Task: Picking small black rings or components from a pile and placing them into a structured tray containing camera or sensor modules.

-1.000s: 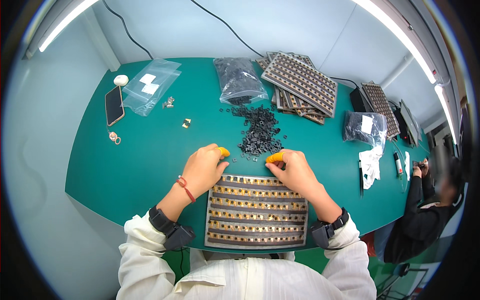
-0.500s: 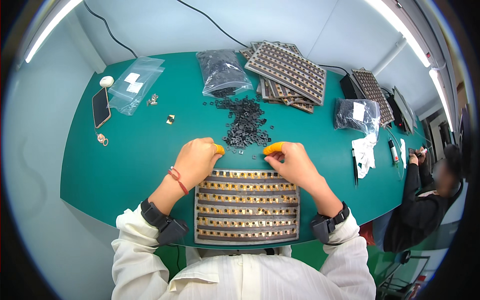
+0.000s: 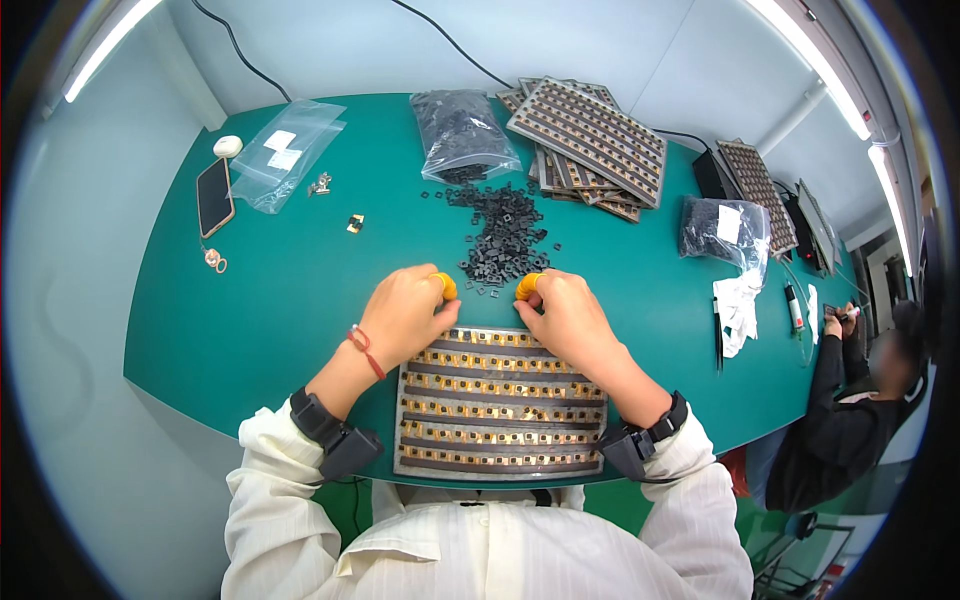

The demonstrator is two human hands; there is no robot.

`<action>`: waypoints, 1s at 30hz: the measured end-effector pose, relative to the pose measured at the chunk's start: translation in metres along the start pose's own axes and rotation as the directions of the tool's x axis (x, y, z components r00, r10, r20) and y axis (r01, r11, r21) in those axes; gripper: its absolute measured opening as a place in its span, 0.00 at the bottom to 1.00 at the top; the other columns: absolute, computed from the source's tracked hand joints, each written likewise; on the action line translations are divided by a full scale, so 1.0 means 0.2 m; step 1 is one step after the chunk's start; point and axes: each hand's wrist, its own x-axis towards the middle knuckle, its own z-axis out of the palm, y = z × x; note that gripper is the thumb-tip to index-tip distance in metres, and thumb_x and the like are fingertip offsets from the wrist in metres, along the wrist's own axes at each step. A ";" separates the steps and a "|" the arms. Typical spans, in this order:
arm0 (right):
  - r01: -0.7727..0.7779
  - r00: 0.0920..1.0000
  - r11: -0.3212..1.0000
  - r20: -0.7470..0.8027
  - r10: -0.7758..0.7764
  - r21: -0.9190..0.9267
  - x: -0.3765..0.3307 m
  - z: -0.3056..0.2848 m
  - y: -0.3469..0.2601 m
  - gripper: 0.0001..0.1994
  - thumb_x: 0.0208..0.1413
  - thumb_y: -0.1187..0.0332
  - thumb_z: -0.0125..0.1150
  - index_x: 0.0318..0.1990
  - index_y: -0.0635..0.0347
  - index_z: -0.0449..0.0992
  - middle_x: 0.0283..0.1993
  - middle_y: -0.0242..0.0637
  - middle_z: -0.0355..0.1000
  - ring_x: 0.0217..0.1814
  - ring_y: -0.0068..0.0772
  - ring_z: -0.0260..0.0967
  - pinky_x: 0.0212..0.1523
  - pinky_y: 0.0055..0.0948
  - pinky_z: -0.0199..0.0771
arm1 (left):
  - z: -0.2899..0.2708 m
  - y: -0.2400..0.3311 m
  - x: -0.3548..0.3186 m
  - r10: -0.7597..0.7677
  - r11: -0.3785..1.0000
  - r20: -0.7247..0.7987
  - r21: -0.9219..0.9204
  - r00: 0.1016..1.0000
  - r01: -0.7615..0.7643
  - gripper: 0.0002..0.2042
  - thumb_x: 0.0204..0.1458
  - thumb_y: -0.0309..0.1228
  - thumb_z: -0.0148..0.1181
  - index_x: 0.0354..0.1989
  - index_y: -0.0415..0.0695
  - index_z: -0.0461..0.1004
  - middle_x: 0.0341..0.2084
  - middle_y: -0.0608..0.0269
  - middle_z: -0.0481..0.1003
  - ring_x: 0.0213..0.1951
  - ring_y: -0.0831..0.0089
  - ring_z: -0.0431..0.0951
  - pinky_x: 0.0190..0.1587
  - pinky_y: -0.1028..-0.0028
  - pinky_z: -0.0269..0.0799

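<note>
Resting at the far edge of the slotted tray [image 3: 497,405], your left hand [image 3: 405,315] and right hand [image 3: 565,315] sit curled, knuckles up, each with an orange fingertip cover pointing toward the pile of small black parts [image 3: 503,238] just beyond them. You cannot tell from this angle whether either hand pinches a part, since the fingers fold under. The tray lies flat on the green table [image 3: 250,300] right in front of you, its rows lined with small gold-coloured pieces. Farther back sit a clear bag of black parts [image 3: 462,132] and a stack of similar trays [image 3: 590,135]. A phone [image 3: 214,196] lies well off to your left.
</note>
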 end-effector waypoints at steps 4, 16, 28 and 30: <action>0.078 0.996 0.997 -0.039 -0.078 0.002 0.01 0.03 0.03 0.07 0.48 0.75 0.66 0.33 0.71 0.79 0.30 0.48 0.76 0.31 0.46 0.76 0.33 0.38 0.75 | -0.03 0.12 -0.06 0.046 0.984 0.065 -0.174 0.997 -0.034 0.06 0.47 0.29 0.65 0.29 0.38 0.80 0.23 0.59 0.73 0.26 0.62 0.76 0.30 0.66 0.72; 0.029 0.998 0.999 0.051 -0.031 0.035 -0.23 -0.21 0.08 0.06 0.49 0.75 0.64 0.33 0.69 0.78 0.31 0.45 0.73 0.35 0.45 0.74 0.37 0.39 0.75 | 0.07 0.18 -0.09 0.252 0.964 0.073 0.063 0.965 -0.257 0.09 0.51 0.34 0.65 0.26 0.40 0.79 0.24 0.60 0.72 0.30 0.61 0.74 0.38 0.64 0.70; 0.182 0.983 0.979 0.015 -0.182 -0.095 -0.26 -0.05 0.06 0.07 0.52 0.70 0.64 0.32 0.66 0.80 0.30 0.42 0.72 0.34 0.44 0.72 0.34 0.39 0.74 | -0.02 0.29 -0.08 0.003 0.992 0.375 0.116 0.927 -0.050 0.23 0.56 0.45 0.60 0.19 0.36 0.78 0.17 0.50 0.75 0.23 0.51 0.77 0.28 0.60 0.73; 0.224 0.972 0.961 -0.028 -0.231 -0.163 -0.29 -0.04 0.03 0.08 0.53 0.68 0.65 0.32 0.65 0.80 0.28 0.42 0.72 0.30 0.44 0.73 0.31 0.38 0.74 | -0.03 0.26 -0.08 -0.029 0.995 0.396 0.099 0.918 -0.011 0.23 0.56 0.45 0.60 0.19 0.36 0.78 0.18 0.48 0.75 0.24 0.50 0.77 0.28 0.60 0.73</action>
